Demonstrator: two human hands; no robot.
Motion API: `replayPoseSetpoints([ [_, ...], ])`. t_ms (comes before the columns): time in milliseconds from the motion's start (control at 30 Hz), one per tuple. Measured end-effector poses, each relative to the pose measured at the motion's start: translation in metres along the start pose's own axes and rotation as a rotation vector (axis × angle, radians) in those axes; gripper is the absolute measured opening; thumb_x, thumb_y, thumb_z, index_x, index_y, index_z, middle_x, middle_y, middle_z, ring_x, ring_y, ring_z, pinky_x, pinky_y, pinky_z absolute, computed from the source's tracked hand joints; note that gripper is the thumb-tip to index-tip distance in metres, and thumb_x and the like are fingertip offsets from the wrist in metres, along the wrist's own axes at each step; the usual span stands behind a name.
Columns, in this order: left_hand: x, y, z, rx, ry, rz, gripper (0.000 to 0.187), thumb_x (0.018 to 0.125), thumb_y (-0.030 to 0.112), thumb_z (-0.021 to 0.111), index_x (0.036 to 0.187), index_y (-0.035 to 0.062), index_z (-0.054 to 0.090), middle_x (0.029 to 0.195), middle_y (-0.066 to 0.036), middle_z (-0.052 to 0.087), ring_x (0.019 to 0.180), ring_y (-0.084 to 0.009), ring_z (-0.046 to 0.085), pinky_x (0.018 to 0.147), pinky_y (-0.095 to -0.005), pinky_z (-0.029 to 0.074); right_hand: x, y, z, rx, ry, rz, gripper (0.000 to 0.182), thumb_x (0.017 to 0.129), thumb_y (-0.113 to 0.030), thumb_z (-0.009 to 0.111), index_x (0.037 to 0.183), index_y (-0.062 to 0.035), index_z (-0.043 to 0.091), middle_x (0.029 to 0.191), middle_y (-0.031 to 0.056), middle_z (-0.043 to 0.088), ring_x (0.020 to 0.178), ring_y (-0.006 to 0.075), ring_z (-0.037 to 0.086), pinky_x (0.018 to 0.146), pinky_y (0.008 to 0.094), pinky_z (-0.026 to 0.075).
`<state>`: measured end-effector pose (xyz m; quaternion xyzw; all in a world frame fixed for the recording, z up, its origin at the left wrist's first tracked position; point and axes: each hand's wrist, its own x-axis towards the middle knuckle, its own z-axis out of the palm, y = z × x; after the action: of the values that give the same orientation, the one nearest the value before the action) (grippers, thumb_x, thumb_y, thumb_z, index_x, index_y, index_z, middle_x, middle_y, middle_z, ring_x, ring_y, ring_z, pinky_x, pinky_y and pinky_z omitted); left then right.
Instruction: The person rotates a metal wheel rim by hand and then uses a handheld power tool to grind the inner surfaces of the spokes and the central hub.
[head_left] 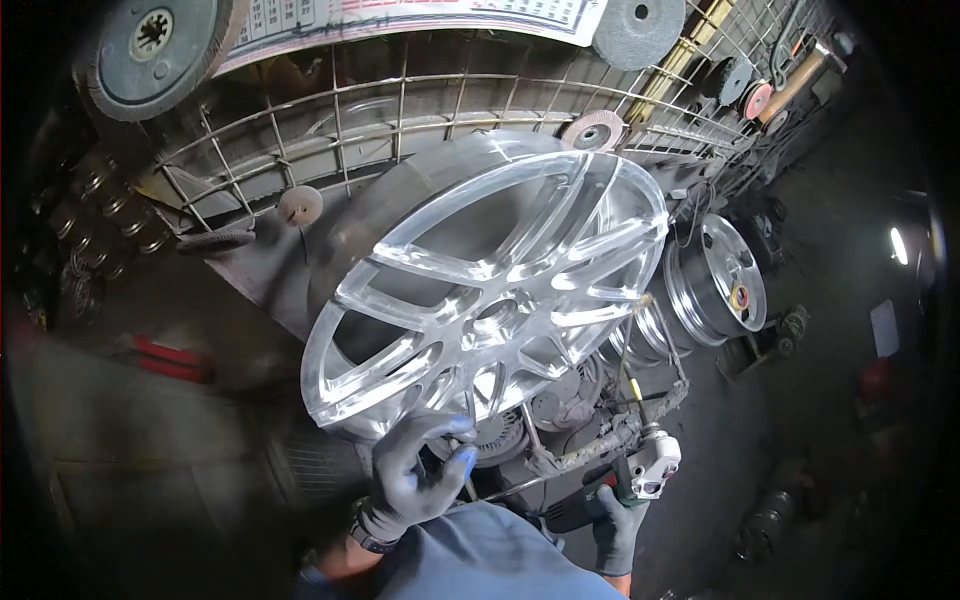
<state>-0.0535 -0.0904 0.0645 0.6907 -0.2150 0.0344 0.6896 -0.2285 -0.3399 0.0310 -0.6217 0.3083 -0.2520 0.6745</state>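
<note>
A large bright alloy wheel [487,268] with several split spokes stands tilted in front of me. My left hand [415,475], in a grey glove with blue on the fingertips, is just below the wheel's lower edge. Its fingers and thumb curl toward each other around something thin that I cannot make out. In my gloved right hand [620,528] is an angle grinder [650,468], held by its dark body, its silver gear head up. The grinder is to the lower right of the wheel, apart from it.
A metal grid [400,105] behind the wheel carries abrasive discs, including a large grey one [155,45], and a hammer [800,82]. A dirty support frame [600,445] stands below the wheel. More polished rims [715,275] stand at the right. A red object [170,360] is at the left.
</note>
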Motion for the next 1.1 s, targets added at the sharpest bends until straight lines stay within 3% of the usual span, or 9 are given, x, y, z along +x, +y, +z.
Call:
replayPoseSetpoints([
  [133, 0.007, -0.001, -0.013, -0.054, -0.076, 0.113, 0.027, 0.076, -0.001, 0.069, 0.103, -0.0009, 0.065, 0.093, -0.012, 0.069, 0.086, -0.0215, 0.068, 0.079, -0.0315, 0.053, -0.021, -0.003, 0.018, 0.017, -0.002, 0.068, 0.054, 0.073, -0.008, 0.076, 0.121, -0.0013, 0.052, 0.101, 0.0142, 0.065, 0.092, 0.0254, 0.065, 0.082, 0.0375, 0.053],
  [200, 0.004, -0.007, -0.010, -0.118, -0.155, 0.155, 0.029, 0.074, -0.003, 0.067, 0.103, -0.0012, 0.065, 0.093, -0.013, 0.068, 0.087, -0.0210, 0.068, 0.078, -0.0309, 0.053, -0.026, -0.006, 0.024, 0.075, -0.050, 0.115, 0.065, 0.069, 0.005, 0.076, 0.127, -0.0012, 0.048, 0.103, 0.0125, 0.064, 0.090, 0.0211, 0.064, 0.083, 0.0350, 0.054],
  [267, -0.003, -0.013, -0.007, -0.177, -0.195, 0.125, 0.029, 0.076, 0.004, 0.077, 0.102, -0.0003, 0.066, 0.095, -0.014, 0.070, 0.085, -0.0251, 0.069, 0.077, -0.0340, 0.054, -0.031, -0.011, 0.037, 0.034, -0.035, 0.123, 0.063, 0.068, 0.005, 0.075, 0.125, -0.0016, 0.048, 0.102, 0.0116, 0.064, 0.090, 0.0203, 0.064, 0.084, 0.0345, 0.053],
  [333, -0.008, -0.015, -0.008, -0.171, -0.238, 0.107, 0.029, 0.076, 0.005, 0.078, 0.102, -0.0006, 0.066, 0.095, -0.014, 0.070, 0.084, -0.0262, 0.069, 0.076, -0.0344, 0.054, -0.034, -0.007, 0.042, -0.025, 0.009, 0.027, 0.060, 0.068, 0.005, 0.074, 0.122, -0.0022, 0.049, 0.100, 0.0102, 0.063, 0.091, 0.0191, 0.063, 0.083, 0.0334, 0.053],
  [533, -0.025, -0.028, -0.017, -0.184, -0.335, 0.097, 0.024, 0.077, 0.004, 0.074, 0.100, 0.0005, 0.067, 0.093, -0.011, 0.070, 0.081, -0.0246, 0.068, 0.074, -0.0330, 0.054, -0.034, -0.020, 0.061, -0.106, 0.014, 0.071, 0.057, 0.069, 0.006, 0.072, 0.119, -0.0035, 0.049, 0.098, 0.0083, 0.063, 0.087, 0.0171, 0.063, 0.077, 0.0312, 0.053],
  [600, -0.031, -0.035, -0.022, -0.219, -0.336, 0.097, 0.018, 0.077, 0.006, 0.074, 0.094, 0.0013, 0.068, 0.090, -0.011, 0.069, 0.080, -0.0264, 0.067, 0.073, -0.0339, 0.053, -0.033, -0.027, 0.065, -0.138, -0.026, 0.096, 0.040, 0.070, 0.002, 0.070, 0.108, -0.0020, 0.056, 0.093, 0.0084, 0.064, 0.082, 0.0163, 0.063, 0.074, 0.0296, 0.052],
  [667, -0.037, -0.042, -0.024, -0.179, -0.389, 0.080, 0.013, 0.078, 0.007, 0.074, 0.087, 0.0022, 0.067, 0.086, -0.010, 0.067, 0.079, -0.0271, 0.066, 0.072, -0.0351, 0.052, -0.034, -0.034, 0.076, -0.126, -0.014, 0.069, 0.036, 0.070, -0.001, 0.071, 0.103, -0.0019, 0.058, 0.091, 0.0076, 0.065, 0.081, 0.0160, 0.063, 0.074, 0.0296, 0.052],
  [900, -0.050, -0.053, -0.022, -0.198, -0.368, 0.040, 0.009, 0.079, 0.008, 0.073, 0.082, 0.0036, 0.066, 0.084, -0.010, 0.066, 0.078, -0.0268, 0.066, 0.072, -0.0350, 0.052, -0.026, -0.027, 0.068, -0.209, -0.103, 0.022, 0.051, 0.063, 0.001, 0.071, 0.112, -0.0028, 0.056, 0.097, 0.0075, 0.065, 0.086, 0.0169, 0.063, 0.076, 0.0310, 0.053],
  [1100, -0.053, -0.056, -0.008, -0.177, -0.352, 0.054, 0.009, 0.080, 0.008, 0.071, 0.082, 0.0041, 0.064, 0.084, -0.010, 0.065, 0.080, -0.0278, 0.065, 0.075, -0.0373, 0.051, -0.023, -0.028, 0.061, -0.221, -0.162, -0.040, 0.051, 0.062, 0.004, 0.069, 0.111, -0.0022, 0.057, 0.100, 0.0086, 0.066, 0.089, 0.0179, 0.064, 0.079, 0.0318, 0.053],
])
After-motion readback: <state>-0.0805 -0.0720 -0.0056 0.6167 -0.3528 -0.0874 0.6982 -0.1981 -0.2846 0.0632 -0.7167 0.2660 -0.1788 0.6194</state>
